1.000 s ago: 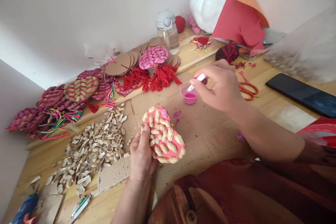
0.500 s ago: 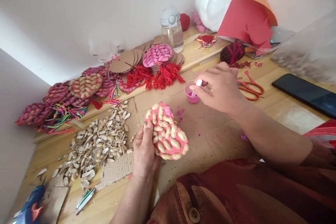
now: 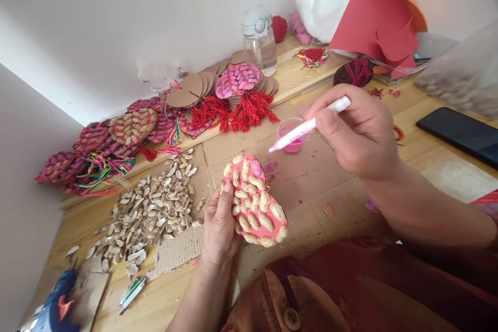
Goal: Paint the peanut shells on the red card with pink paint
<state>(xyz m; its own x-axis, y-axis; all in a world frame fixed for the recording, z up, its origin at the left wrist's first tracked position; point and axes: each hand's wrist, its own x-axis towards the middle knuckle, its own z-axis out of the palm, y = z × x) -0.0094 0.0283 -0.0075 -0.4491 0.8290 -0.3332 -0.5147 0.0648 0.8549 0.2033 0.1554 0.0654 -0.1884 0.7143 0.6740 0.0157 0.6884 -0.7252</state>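
Note:
My left hand (image 3: 222,218) grips the edge of a gourd-shaped red piece (image 3: 259,233) covered with peanut shells, thumb on top. One shell (image 3: 256,168) near its upper right edge is pink; the others are plain tan. Above and to the right, my right hand (image 3: 354,135) pinches a white marker-like pen (image 3: 311,125), its pink tip pointing down and left. The tip hovers apart from the piece. Just behind the pen stands a small clear cup (image 3: 291,145) with pink liquid in it, partly covered by the pen.
Loose peanut shells (image 3: 155,207) lie left on cardboard (image 3: 319,187). Behind are finished shell pieces (image 3: 134,127), red tassels (image 3: 252,111), cardboard discs (image 3: 189,91) and a water bottle (image 3: 260,46). A phone (image 3: 459,132) lies right, a glue gun (image 3: 58,301) at lower left.
My right hand has lifted the pen out of the cup and tilted it, so its pink tip now shows. The left hand still holds the shell-covered piece.

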